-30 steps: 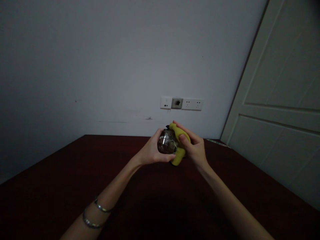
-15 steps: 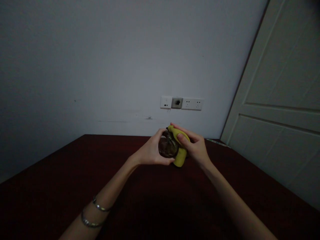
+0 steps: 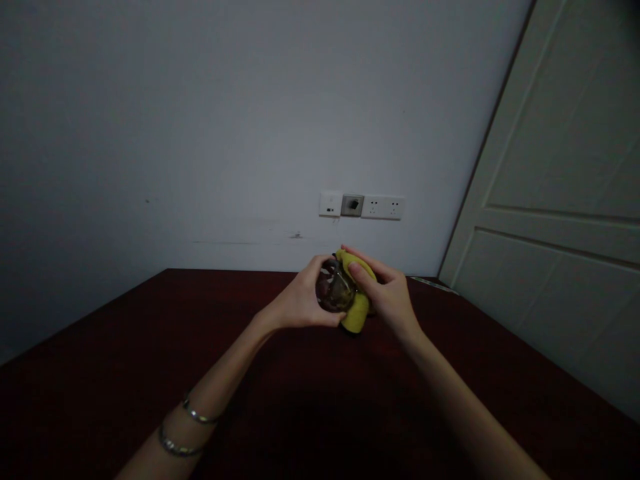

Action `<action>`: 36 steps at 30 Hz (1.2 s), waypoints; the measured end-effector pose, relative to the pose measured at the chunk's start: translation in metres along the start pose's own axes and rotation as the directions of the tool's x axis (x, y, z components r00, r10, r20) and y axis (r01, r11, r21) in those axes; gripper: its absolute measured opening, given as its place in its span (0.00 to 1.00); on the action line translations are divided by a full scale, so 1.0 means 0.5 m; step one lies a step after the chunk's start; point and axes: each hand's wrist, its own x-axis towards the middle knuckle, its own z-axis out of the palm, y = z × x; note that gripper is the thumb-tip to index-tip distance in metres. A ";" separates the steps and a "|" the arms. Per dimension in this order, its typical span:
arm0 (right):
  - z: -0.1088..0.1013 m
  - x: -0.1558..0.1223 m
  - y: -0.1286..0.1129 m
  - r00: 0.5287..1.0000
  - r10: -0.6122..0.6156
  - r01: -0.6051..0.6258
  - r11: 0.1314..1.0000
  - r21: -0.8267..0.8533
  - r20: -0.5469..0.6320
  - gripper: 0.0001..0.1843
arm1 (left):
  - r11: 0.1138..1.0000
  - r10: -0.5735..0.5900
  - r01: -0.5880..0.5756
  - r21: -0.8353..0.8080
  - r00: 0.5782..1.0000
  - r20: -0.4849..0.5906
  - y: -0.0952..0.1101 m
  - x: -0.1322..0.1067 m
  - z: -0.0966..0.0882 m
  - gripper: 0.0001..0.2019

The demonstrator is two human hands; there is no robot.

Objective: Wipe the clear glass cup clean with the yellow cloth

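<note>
Above the dark red table, my left hand (image 3: 303, 300) curls around a clear, rounded glass vessel (image 3: 334, 288), thumb and fingers on its rim and side. Its exact kind is hard to make out in the dim light. A yellow cloth (image 3: 355, 316) is pinched in my right hand (image 3: 384, 288), thumb on the near side. The cloth presses against the vessel's right side, and part of it hangs below the hand. The vessel's right edge is hidden behind cloth and fingers.
The dark red table (image 3: 150, 347) reaches back to a pale wall (image 3: 225, 133). Sockets and switch plates (image 3: 383, 207) are set in the wall just above the hands. A light panelled door (image 3: 555, 200) stands at the right. Two metal bracelets (image 3: 180, 448) circle my left forearm.
The vessel has turned slightly in my left hand, so more clear glass shows. My right hand and the yellow cloth have shifted a little to the left.
</note>
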 end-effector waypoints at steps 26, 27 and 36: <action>-0.002 -0.009 0.023 0.945 -0.314 0.314 0.949 0.014 0.090 0.17 | 0.898 -0.147 0.153 -0.413 0.988 0.048 -0.029 0.001 0.005 0.30; -0.002 -0.006 0.027 0.962 -0.267 0.265 0.963 0.040 0.063 0.17 | 0.899 -0.143 0.154 -0.410 0.988 0.058 -0.029 -0.001 0.005 0.31; -0.011 -0.013 -0.006 0.872 -0.401 0.451 0.881 -0.143 0.280 0.19 | 0.979 -0.124 0.120 -0.168 0.992 -0.013 -0.011 0.004 0.001 0.34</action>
